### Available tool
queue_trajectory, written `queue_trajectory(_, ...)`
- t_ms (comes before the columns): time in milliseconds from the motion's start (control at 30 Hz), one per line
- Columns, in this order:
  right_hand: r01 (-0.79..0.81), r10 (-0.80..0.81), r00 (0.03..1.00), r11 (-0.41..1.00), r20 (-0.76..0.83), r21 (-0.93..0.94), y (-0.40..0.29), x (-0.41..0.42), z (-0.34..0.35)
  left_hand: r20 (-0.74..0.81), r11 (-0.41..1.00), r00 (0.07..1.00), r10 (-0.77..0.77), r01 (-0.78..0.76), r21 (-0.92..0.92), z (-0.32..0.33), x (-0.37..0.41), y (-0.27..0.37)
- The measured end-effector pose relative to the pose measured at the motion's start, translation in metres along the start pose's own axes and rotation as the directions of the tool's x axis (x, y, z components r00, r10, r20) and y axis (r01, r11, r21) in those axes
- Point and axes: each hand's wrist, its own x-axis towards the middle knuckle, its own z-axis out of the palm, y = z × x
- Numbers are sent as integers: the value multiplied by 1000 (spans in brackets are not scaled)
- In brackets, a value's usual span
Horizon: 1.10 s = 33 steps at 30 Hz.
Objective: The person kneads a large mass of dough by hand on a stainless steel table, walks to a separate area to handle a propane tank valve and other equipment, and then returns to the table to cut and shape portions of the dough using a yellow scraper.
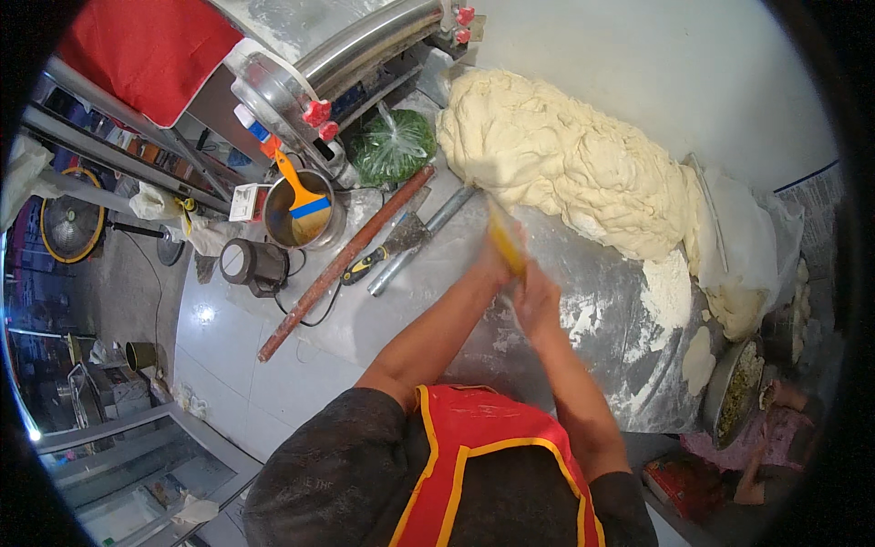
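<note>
Both my hands meet over the metal worktop, just in front of a large mass of dough [567, 157]. My right hand [538, 297] grips the near end of a yellow flat tool [506, 239], blurred by motion, possibly a dough scraper. Close behind the tool is my left hand [497, 263]; its fingers are partly hidden and blurred, so whether it also holds the tool cannot be told. Left of my hands lie a metal pipe [451, 208], a scraper with a black and yellow handle [366, 265] and a long reddish rolling pin [348, 260].
A metal pot [277, 212] with an orange brush [294, 181] stands at left, near a bag of chopped greens [396, 147] and a steel roller machine [369, 41]. Loose flour [666, 290] and a bowl of filling [735, 393] are at right. Another person's arm [755, 461] shows lower right.
</note>
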Motion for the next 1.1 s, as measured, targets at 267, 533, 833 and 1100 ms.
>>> queue_trajectory(267,36,-43,996,995,-75,-91,22,2,-11,629,874,771,101,233,-427,-1,-6,-1)
queue_trajectory(533,451,-471,880,867,-56,-212,-11,-10,-81,549,896,756,-356,443,-30,51,-91,53)
queue_trajectory(833,476,-485,871,873,-81,-104,-7,-5,-86,489,950,829,-272,312,0,61,-110,28)
queue_trajectory(1100,118,-28,928,967,-370,224,0,-1,-21,509,902,835,-208,365,-231,40,-86,6)
